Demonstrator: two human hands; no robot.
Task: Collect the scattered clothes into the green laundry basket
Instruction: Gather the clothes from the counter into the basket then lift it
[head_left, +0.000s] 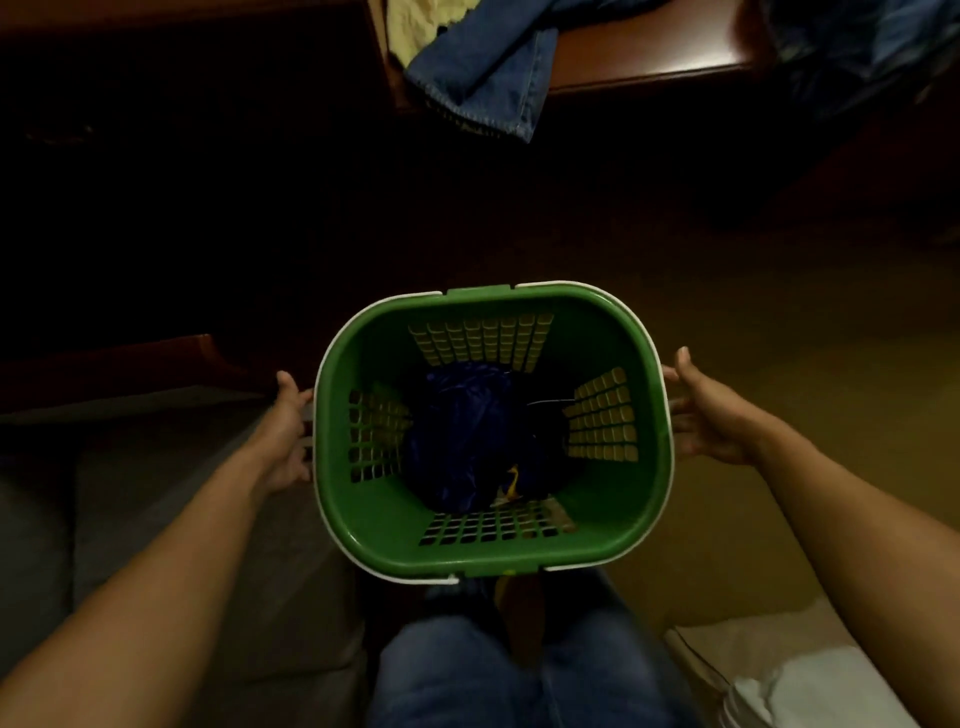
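At centre, both hands, left hand (284, 435) at nine o'clock, right hand (711, 415) at three, hover unclenched beside the stiff, probably light green perforated plastic laundry basket (613, 332), best gripped by its side handles.

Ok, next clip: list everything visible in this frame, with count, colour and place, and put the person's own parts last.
green laundry basket: one, green with white rim, centre, between the hands.
dark blue garment: one, dark blue with a small yellow mark, inside the basket.
denim garment: one, blue, hanging over the wooden ledge at top.
pale yellow cloth: one, pale yellow, top, beside the denim.
wooden ledge: one, reddish brown, top right.
white cloth: one, white, bottom right corner.
left hand: one, at the basket's left side.
right hand: one, open, at the basket's right side.
legs: in blue jeans, bottom centre.
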